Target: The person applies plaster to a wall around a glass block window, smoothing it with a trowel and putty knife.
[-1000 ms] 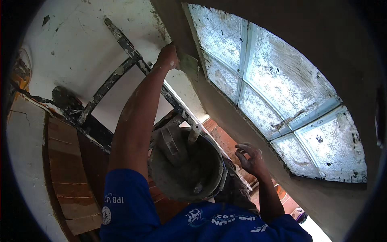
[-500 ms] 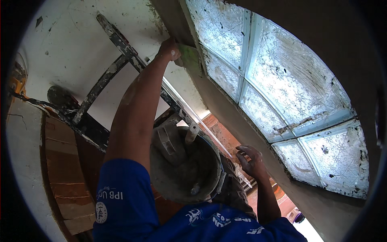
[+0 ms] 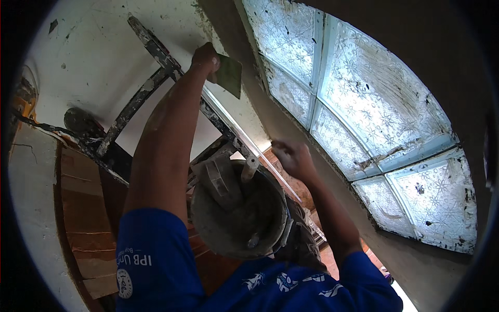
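My left hand point(image 3: 206, 60) reaches up and away, fingers closed on a thin flat greenish scraper point(image 3: 229, 76). The scraper stands apart from the grey plastered wall edge point(image 3: 240, 49) beside the window. Further down and to the right, my right hand point(image 3: 295, 160) is raised near the plastered ledge point(image 3: 296, 125); its fingers look bent but motion blurs them, and I see nothing in them. Between my arms hangs or stands a grey, mortar-smeared bucket point(image 3: 278, 208). Inside it lie a grey plastering float point(image 3: 219, 179) and a tool with a round handle point(image 3: 250, 169).
A black, paint-spattered ladder point(image 3: 140, 93) stands against the white wall point(image 3: 99, 36) at left. The patterned glass-block window point(image 3: 374, 93) fills the right. A brown cardboard piece point(image 3: 86, 208) is at lower left, near cables point(image 3: 52, 132). A white strip point(image 3: 228, 119) runs past the bucket.
My left hand has drawn the scraper back from the plastered edge, leftward, so more of it shows. My right hand has risen and moved left, from spread fingers to a blurred bent shape.
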A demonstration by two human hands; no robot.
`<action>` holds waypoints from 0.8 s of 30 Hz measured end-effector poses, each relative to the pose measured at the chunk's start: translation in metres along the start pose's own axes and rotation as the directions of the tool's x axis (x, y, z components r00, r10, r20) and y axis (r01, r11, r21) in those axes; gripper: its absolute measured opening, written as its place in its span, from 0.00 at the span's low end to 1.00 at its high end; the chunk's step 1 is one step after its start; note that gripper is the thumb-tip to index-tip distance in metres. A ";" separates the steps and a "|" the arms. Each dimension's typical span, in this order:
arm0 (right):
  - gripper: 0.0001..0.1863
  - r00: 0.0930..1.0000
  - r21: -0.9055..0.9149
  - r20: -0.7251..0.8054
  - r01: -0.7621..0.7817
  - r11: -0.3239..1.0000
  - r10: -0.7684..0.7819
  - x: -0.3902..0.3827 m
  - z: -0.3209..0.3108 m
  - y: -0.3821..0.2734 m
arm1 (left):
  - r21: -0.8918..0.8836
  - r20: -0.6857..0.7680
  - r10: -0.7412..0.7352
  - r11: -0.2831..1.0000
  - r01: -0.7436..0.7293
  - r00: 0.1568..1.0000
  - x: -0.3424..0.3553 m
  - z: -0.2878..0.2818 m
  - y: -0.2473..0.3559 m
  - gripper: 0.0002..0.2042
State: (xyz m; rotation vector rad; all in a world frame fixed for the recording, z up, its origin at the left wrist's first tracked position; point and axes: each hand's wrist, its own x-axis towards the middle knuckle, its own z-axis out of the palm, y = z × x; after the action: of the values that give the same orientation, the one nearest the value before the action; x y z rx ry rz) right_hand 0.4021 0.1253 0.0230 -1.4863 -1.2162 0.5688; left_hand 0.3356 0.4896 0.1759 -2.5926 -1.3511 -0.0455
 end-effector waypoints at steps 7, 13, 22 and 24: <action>0.22 0.989 0.327 -0.014 -0.137 0.935 0.150 0.114 0.080 0.014 | 0.169 0.052 0.205 0.963 -0.211 0.977 0.033 0.068 -0.013 0.19; 0.30 0.968 0.436 -0.132 -0.136 0.889 0.213 0.158 0.091 0.024 | 0.024 0.007 0.242 0.970 -0.242 0.970 0.029 0.078 0.014 0.21; 0.31 0.923 0.328 -0.361 -0.007 0.945 0.133 0.168 0.094 0.020 | -0.105 0.026 0.191 0.977 -0.187 0.981 -0.009 0.036 0.041 0.24; 0.32 0.921 0.318 -0.371 0.010 0.948 0.115 0.174 0.092 0.026 | -0.151 0.035 0.159 0.977 -0.152 0.987 -0.010 0.030 0.047 0.24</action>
State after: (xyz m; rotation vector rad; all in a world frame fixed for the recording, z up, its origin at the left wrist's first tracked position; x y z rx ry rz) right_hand 0.3967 0.3240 0.0153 -1.2840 -0.7390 0.4529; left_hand 0.3655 0.4618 0.1375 -2.8326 -1.1964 -0.0629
